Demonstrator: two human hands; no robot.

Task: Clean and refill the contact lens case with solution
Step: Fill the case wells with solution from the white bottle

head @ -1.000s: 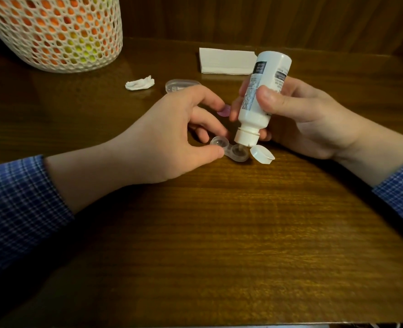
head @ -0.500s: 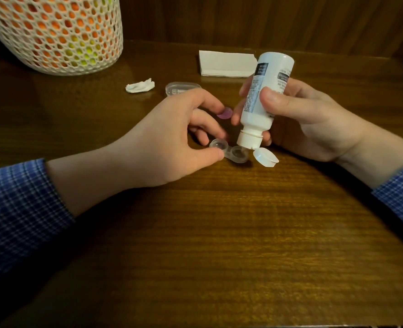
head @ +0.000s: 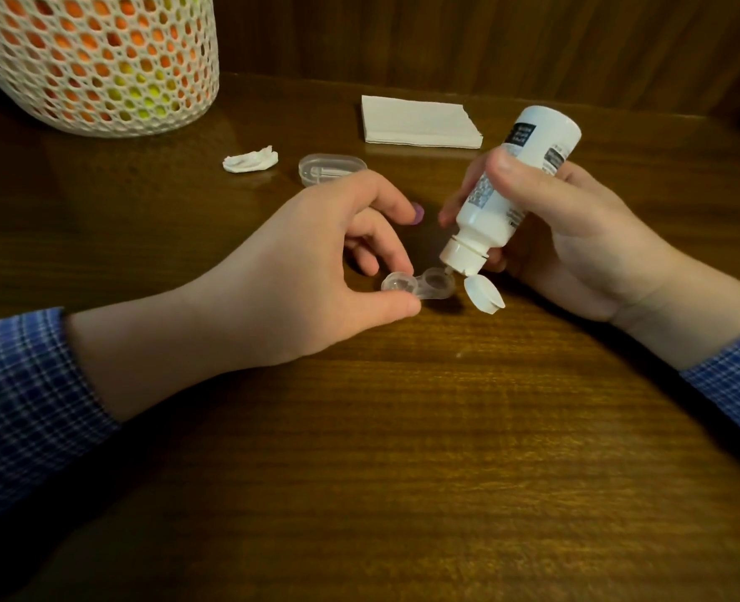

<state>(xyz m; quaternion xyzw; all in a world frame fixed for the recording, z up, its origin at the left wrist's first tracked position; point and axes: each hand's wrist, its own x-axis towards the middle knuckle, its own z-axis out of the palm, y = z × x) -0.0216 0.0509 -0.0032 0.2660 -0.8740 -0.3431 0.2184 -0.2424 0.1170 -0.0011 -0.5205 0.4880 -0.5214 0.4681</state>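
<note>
A clear two-well contact lens case (head: 420,286) lies uncapped on the wooden table (head: 403,449). My left hand (head: 298,275) pinches its left well between thumb and fingertips. My right hand (head: 576,228) grips a white solution bottle (head: 507,189), tipped upside down and leaning right. Its nozzle sits just over the right well, and the hinged flip cap (head: 485,294) hangs open beside it. A purple lens-case cap (head: 417,213) peeks out behind my left fingers.
A white mesh basket (head: 94,63) with orange and green contents stands at the back left. A crumpled tissue (head: 251,159), a clear oval plastic lid (head: 331,167) and a folded white napkin (head: 420,121) lie behind my hands.
The bottle has tilted further to the right, its top swinging away while the nozzle stays over the right well. My left hand keeps its pinch on the case.
</note>
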